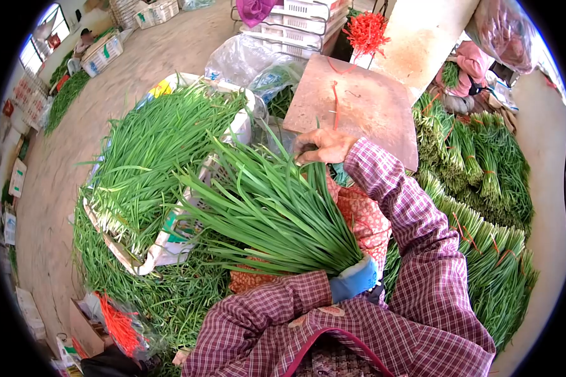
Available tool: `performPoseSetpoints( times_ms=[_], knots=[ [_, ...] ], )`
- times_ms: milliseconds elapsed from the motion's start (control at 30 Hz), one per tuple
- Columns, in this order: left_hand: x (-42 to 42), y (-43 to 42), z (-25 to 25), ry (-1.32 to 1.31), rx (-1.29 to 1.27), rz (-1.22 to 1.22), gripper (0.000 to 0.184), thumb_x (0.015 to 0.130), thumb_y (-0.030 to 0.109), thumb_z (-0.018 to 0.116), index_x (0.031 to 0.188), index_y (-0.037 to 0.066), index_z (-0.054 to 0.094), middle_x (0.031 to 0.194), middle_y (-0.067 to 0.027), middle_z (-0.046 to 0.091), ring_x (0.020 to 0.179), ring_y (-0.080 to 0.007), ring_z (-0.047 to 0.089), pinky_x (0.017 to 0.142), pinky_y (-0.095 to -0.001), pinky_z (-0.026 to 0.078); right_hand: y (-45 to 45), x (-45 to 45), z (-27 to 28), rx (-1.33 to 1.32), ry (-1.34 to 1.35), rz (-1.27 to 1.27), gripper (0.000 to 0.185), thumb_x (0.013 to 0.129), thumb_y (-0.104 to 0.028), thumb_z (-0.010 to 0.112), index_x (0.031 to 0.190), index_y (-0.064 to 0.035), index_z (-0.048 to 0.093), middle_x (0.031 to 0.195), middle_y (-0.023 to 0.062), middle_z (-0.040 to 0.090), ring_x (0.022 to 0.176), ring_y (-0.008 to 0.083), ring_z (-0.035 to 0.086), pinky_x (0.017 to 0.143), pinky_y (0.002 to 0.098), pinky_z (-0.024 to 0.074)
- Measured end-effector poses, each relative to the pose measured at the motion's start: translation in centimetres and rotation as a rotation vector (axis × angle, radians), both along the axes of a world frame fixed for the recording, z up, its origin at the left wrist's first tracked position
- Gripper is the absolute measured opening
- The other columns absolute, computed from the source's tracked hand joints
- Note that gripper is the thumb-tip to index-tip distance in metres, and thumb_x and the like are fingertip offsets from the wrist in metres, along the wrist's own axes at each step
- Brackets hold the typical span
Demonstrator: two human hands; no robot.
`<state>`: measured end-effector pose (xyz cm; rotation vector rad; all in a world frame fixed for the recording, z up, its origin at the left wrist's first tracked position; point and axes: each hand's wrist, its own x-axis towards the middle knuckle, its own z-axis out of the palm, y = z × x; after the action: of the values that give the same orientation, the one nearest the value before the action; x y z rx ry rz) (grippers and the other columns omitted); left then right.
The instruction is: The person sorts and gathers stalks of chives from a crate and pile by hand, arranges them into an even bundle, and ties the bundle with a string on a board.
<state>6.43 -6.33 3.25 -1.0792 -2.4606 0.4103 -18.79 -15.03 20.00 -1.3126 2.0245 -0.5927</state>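
Currently, the left hand [355,280] (covered in blue material) is closed around the base of a bunch of long green leaves [283,207]. The bunch lies aslant above the lap, its leaves fanned toward the upper left. The right hand [324,146] is positioned at the upper edge of the fan, near the flat board [365,103], with the fingers bent inward; whether this grip has hold of a leaf cannot be determined.

A white crate [242,129], loaded with loose greens [170,135], is located to the left of the bunch, and some leaf tips overlap its near side. More loose greens cover the area below the crate. A red strip [335,107] lies on the board; a cluster of red strips [366,32] is situated beyond its upper edge. Tied bundles [484,242] are stacked to the right of the right sleeve [415,220]. A clear bag [141,327] containing orange-red strips [121,325] is at the lower left.
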Motion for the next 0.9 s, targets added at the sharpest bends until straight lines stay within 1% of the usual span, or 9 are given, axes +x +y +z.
performPoseSetpoints(
  times_ms=[133,267,333,467,500,600,633,800,900],
  knots=[
    [-0.1,0.0,0.7,-0.043,-0.033,0.015,0.036,0.089,0.03,0.039,0.102,0.009,0.064,0.099,-0.0089,0.061,0.098,-0.0269,0.055,0.105,-0.0469,0.032,-0.6,-0.3,-1.0,-0.033,-0.085,0.031,0.041,0.084,-0.034,0.06,0.116,-0.0082,0.062,0.111,0.0139,0.065,0.107,0.0275,0.059,0.093,0.0367,0.0436],
    [-0.2,-0.1,0.4,0.008,-0.058,-0.012,0.034,0.09,0.03,0.039,0.101,0.009,0.064,0.095,-0.0073,0.06,0.094,-0.0261,0.055,0.102,-0.0467,0.034,-1.8,-0.1,-1.6,-0.009,-0.121,0.018,0.06,0.088,-0.053,0.052,0.129,-0.0084,0.055,0.127,0.0176,0.055,0.12,0.0287,0.05,0.102,0.0379,0.0371],
    [-0.2,0.1,-0.3,0.044,-0.053,-0.007,0.034,0.089,0.03,0.039,0.101,0.009,0.063,0.094,-0.0069,0.059,0.092,-0.0258,0.055,0.102,-0.0468,0.035,-2.6,0.6,-1.1,0.004,-0.216,0.008,0.056,0.091,-0.047,0.057,0.126,-0.0026,0.055,0.106,0.0099,0.065,0.1,0.0183,0.059,0.089,0.0324,0.0452],
    [-0.4,-0.1,-0.5,0.189,0.042,0.038,0.03,0.088,0.028,0.041,0.093,0.009,0.063,0.092,-0.006,0.059,0.09,-0.0244,0.055,0.1,-0.0438,0.038,-3.4,1.4,-0.4,0.075,-0.203,-0.023,0.053,0.086,-0.047,0.065,0.118,-0.0044,0.063,0.104,0.0081,0.066,0.099,0.0175,0.059,0.09,0.0324,0.0447],
    [-0.5,-0.2,-0.2,0.207,0.08,0.021,0.028,0.087,0.027,0.041,0.091,0.008,0.063,0.091,-0.0058,0.059,0.09,-0.024,0.055,0.099,-0.0425,0.039,-3.6,1.1,-1.0,0.081,-0.227,-0.038,0.045,0.085,-0.039,0.069,0.114,-0.0054,0.065,0.101,0.0065,0.068,0.097,0.0161,0.059,0.089,0.032,0.0452],
    [-0.1,-0.2,0.7,0.073,0.022,0.008,0.028,0.086,0.025,0.042,0.091,0.007,0.063,0.09,-0.0057,0.06,0.09,-0.0235,0.056,0.101,-0.042,0.039,-3.5,0.3,-2.7,-0.008,-0.274,-0.009,0.049,0.08,-0.044,0.072,0.117,-0.0123,0.065,0.097,0.005,0.068,0.092,0.0164,0.059,0.087,0.0327,0.045],
    [-0.1,-0.1,0.4,0.073,0.024,0.01,0.028,0.086,0.025,0.042,0.091,0.007,0.063,0.09,-0.0057,0.06,0.09,-0.0235,0.056,0.101,-0.042,0.039,-3.2,0.3,-2.8,-0.031,-0.336,-0.052,0.043,0.081,-0.035,0.073,0.115,-0.0105,0.066,0.096,0.0035,0.069,0.089,0.0147,0.06,0.086,0.0314,0.0456],
    [0.1,0.0,-0.8,0.14,0.099,0.007,0.031,0.085,0.025,0.043,0.095,0.005,0.064,0.093,-0.0067,0.062,0.091,-0.0247,0.056,0.104,-0.0445,0.037,-2.6,-0.3,-3.5,-0.183,-0.395,-0.042,0.035,0.085,-0.03,0.069,0.113,-0.0097,0.067,0.099,0.0047,0.07,0.09,0.0146,0.061,0.085,0.0314,0.0458],
    [0.0,-0.1,-0.7,0.143,0.072,0.0,0.031,0.085,0.025,0.043,0.096,0.005,0.065,0.094,-0.0069,0.062,0.092,-0.0251,0.056,0.104,-0.0448,0.037,-2.5,-0.5,-3.4,-0.154,-0.19,-0.062,0.026,0.085,-0.028,0.068,0.108,-0.0158,0.071,0.096,0.0067,0.071,0.09,0.0154,0.062,0.089,0.0307,0.0454]
  ],
)
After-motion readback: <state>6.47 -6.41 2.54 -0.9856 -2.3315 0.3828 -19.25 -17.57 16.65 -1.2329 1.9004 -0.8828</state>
